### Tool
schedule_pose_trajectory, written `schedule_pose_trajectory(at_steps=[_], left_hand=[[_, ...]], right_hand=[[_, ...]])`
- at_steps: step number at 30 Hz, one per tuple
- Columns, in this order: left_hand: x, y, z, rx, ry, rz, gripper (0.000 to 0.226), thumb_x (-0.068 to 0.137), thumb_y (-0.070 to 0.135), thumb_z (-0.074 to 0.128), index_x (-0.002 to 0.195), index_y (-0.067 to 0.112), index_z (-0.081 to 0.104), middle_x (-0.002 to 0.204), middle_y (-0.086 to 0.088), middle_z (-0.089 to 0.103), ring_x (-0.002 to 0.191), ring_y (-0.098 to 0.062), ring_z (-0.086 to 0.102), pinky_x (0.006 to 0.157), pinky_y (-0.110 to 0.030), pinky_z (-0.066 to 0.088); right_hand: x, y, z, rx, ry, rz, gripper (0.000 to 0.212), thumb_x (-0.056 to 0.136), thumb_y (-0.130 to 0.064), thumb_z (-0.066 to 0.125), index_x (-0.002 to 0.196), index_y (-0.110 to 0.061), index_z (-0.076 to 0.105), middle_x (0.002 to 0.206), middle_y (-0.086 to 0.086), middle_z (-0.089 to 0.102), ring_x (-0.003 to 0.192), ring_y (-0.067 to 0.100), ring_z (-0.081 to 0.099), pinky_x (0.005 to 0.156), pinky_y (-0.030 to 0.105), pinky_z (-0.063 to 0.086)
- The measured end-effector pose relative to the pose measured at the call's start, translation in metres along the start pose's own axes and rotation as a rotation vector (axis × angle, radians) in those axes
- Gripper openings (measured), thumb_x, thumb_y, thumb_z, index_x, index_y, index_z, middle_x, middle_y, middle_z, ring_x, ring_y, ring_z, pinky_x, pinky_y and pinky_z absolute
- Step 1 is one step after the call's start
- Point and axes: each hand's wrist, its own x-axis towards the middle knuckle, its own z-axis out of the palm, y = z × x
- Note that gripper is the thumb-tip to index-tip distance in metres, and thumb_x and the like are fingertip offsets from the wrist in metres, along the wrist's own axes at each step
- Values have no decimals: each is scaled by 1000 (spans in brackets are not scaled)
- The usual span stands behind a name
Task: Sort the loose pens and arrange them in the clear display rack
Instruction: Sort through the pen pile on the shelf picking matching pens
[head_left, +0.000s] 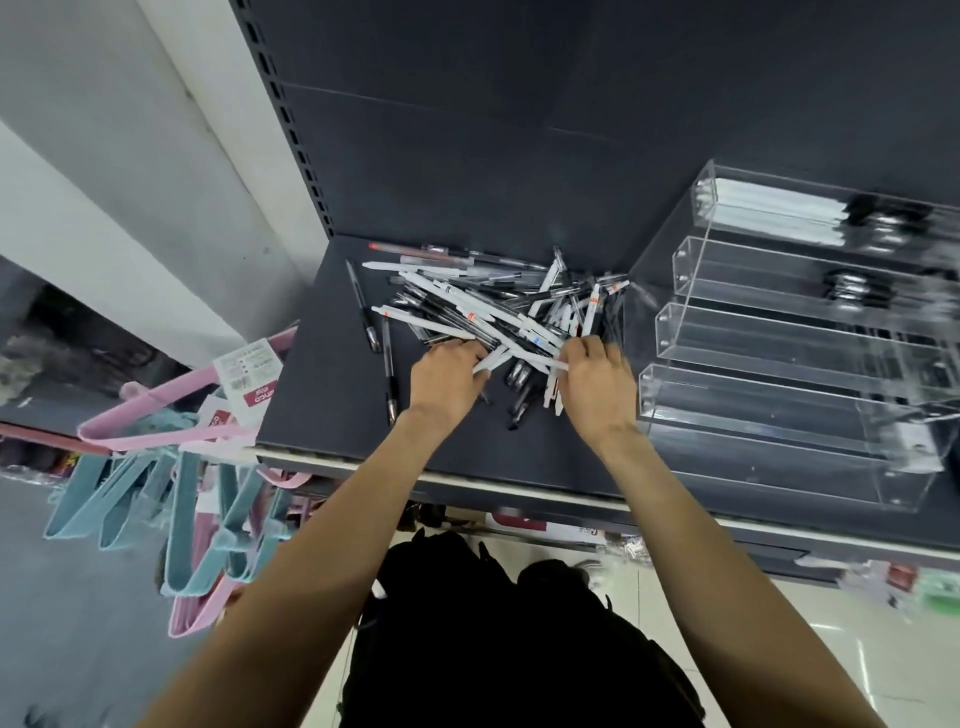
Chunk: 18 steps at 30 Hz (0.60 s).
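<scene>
Near the front edge of the dark shelf, my two hands are down in the pens. My left hand is curled, and its fingers pinch the end of a white pen. My right hand is closed around a small bunch of white pens that point down toward the front edge. I think I am picking out the white ones first.

To do this well, I should keep all the tips facing the same way in my right hand. I should pull each pen out slowly, so the ones on top do not roll off the shelf.

Just past my hands lies the big messy pile of pens, black, clear and white all crossed over each other. A few black pens lie alone near the left side.

On the right side stands the clear display rack. Its near rows look empty. The far rows hold some white and dark pens, but they are blurry. I should fill one near row with one kind only.
</scene>
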Motion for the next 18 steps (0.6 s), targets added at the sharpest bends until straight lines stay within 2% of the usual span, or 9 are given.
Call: schedule_pose_trajectory(at_steps=[3, 5, 10, 12, 14, 16, 18], left_hand=[[1, 4, -4, -83, -80, -58, 27, 91, 30, 61, 116, 20, 63, 112, -1, 67, 99, -22, 63, 85, -35, 51], [-2, 5, -6, -157, -117, -101, 27, 90, 30, 63, 115, 19, 64, 111, 0, 67, 100, -21, 63, 89, -33, 49], [-27, 1, -8, -385, -126, -202, 23, 89, 32, 66, 108, 19, 68, 100, 5, 66, 88, -7, 58, 78, -19, 44], [-40, 2, -9, -478, -104, -236, 22, 89, 32, 66, 107, 20, 68, 97, 8, 65, 89, -5, 57, 80, -19, 43], [-49, 6, -10, -645, -75, -291, 17, 90, 30, 65, 104, 20, 68, 98, 6, 69, 90, -9, 61, 83, -26, 50], [-56, 19, -17, -975, -46, -367, 9, 91, 22, 63, 99, 18, 68, 97, -3, 71, 85, -13, 66, 78, -32, 56], [-59, 38, -28, -1279, -33, -372, 11, 94, 12, 58, 98, 16, 68, 98, -6, 71, 83, -11, 69, 72, -27, 57]], right_hand=[[6, 3, 0, 35, -24, -7, 25, 89, -7, 58, 113, -6, 56, 107, 16, 61, 100, 35, 57, 86, 42, 48], [8, 6, 0, 99, -30, 7, 24, 89, -8, 58, 112, -10, 55, 106, 14, 59, 98, 35, 58, 81, 42, 50], [12, 11, -7, 220, -68, -12, 18, 90, -11, 59, 107, -12, 53, 102, 12, 57, 85, 34, 62, 73, 44, 54], [11, 12, -16, 263, -5, -37, 15, 89, -12, 61, 104, -10, 55, 102, 11, 59, 81, 33, 63, 71, 43, 54], [9, 13, -28, 357, 129, -53, 13, 86, -10, 66, 97, -9, 59, 96, 9, 62, 74, 29, 63, 67, 37, 53], [5, 13, -44, 593, 157, 25, 13, 82, -10, 71, 89, -14, 60, 87, 1, 63, 71, 18, 60, 68, 29, 50], [-1, 8, -62, 1036, 3, 195, 17, 80, -11, 73, 84, -20, 59, 82, -5, 63, 76, 17, 63, 74, 24, 52]])
